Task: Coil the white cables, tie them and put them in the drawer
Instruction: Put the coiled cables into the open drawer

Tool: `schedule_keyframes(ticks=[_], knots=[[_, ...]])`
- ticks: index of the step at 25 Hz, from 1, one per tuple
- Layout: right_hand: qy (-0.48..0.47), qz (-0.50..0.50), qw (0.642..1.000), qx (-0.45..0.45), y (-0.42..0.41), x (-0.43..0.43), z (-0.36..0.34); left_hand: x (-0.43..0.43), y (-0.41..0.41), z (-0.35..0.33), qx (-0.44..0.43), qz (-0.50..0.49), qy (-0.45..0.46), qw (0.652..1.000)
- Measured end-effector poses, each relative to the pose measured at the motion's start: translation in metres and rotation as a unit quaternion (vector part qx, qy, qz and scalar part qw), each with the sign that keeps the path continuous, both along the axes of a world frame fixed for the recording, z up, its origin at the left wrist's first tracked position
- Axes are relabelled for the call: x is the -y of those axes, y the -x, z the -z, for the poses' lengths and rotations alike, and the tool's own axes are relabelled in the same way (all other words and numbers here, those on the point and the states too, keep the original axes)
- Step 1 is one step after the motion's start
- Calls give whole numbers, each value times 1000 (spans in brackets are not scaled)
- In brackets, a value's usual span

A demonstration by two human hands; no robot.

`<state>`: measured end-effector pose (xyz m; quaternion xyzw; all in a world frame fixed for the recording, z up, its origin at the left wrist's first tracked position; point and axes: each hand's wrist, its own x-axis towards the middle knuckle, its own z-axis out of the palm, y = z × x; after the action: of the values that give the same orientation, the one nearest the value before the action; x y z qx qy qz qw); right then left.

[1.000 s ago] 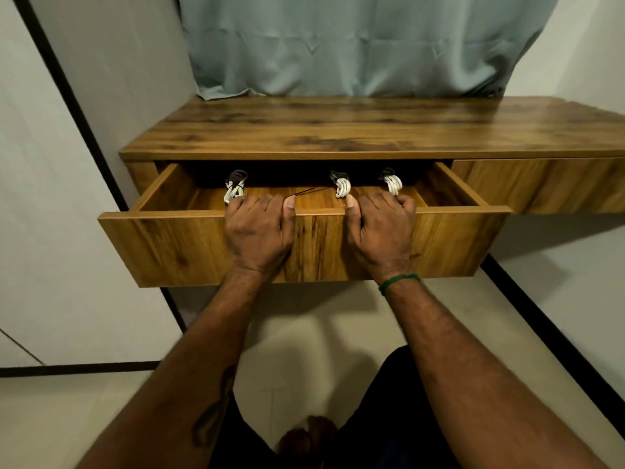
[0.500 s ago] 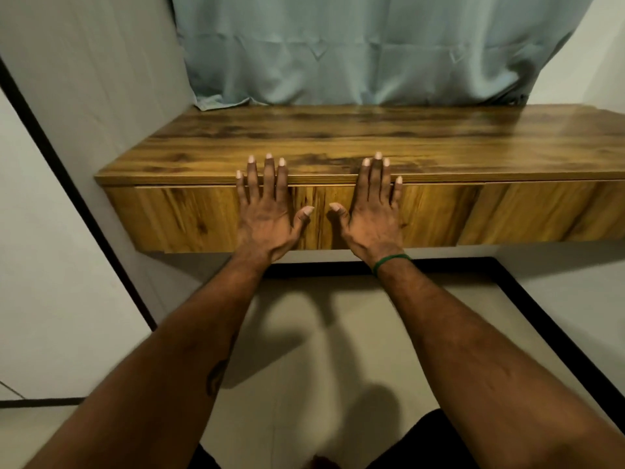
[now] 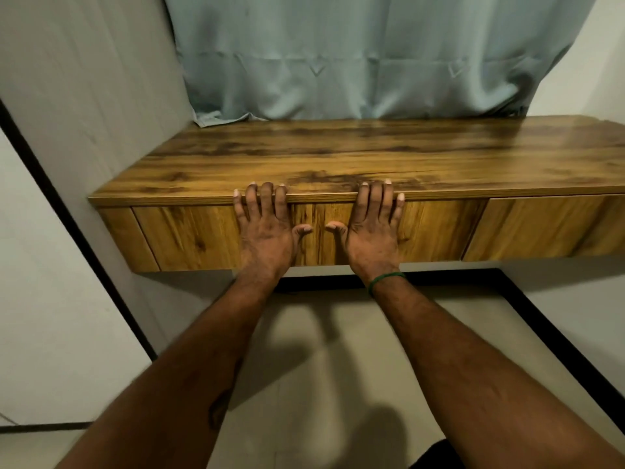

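The drawer (image 3: 189,231) is shut. Its front sits flush beneath the front edge of the table (image 3: 338,157), and no gap shows along its top or sides. The white cables are not in view and neither hand holds one. I judge that they are inside the shut drawer, though this view cannot confirm it.

The left hand (image 3: 265,236) lies flat against the drawer front with its fingers straight and its fingertips lapping over the table's front edge. The right hand (image 3: 372,238) lies the same way just beside it. The thumbs point toward each other but do not touch. Both hands are released and press with their palms, grasping nothing.

The step in hand appears to be closing the drawer, the last part of the task. By the flush fit, I judge it finished or very nearly so.

The next move calls only for lifting both palms straight off the drawer front, since there is no grip to undo. A glance along the top seam would confirm that the drawer is fully home. If it is not, a short even push from both hands would seat it.

- A second drawer front (image 3: 541,228) to the right is also shut.
- A grey-blue curtain (image 3: 355,55) hangs down to the back of the table.
- A green band (image 3: 385,279) circles the right wrist.
- Below is a pale floor (image 3: 321,367).
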<state>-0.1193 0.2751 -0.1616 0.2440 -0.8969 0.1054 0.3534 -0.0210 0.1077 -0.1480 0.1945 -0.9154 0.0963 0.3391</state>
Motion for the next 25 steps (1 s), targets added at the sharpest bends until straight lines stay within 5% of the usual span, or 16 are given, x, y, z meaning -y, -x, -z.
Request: schedule_keyframes(ticks=[9, 14, 17, 22, 25], knots=[[-47, -26, 993, 107, -32, -27, -37, -14, -35, -50, 134, 17, -52, 989], [5, -16, 998, 61, -25, -18, -72, -3, -26, -78, 88, 54, -104, 989], [-42, -17, 998, 39, 4, -3, -101, 9, 0, -101, 102, 34, -99, 989], [-15, -38, 975, 218, 87, 37, -143, 40, 84, -131, 170, 24, -107, 979], [-7, -66, 969, 239, 130, 66, -152, 64, 137, -142, 157, 40, -177, 971]])
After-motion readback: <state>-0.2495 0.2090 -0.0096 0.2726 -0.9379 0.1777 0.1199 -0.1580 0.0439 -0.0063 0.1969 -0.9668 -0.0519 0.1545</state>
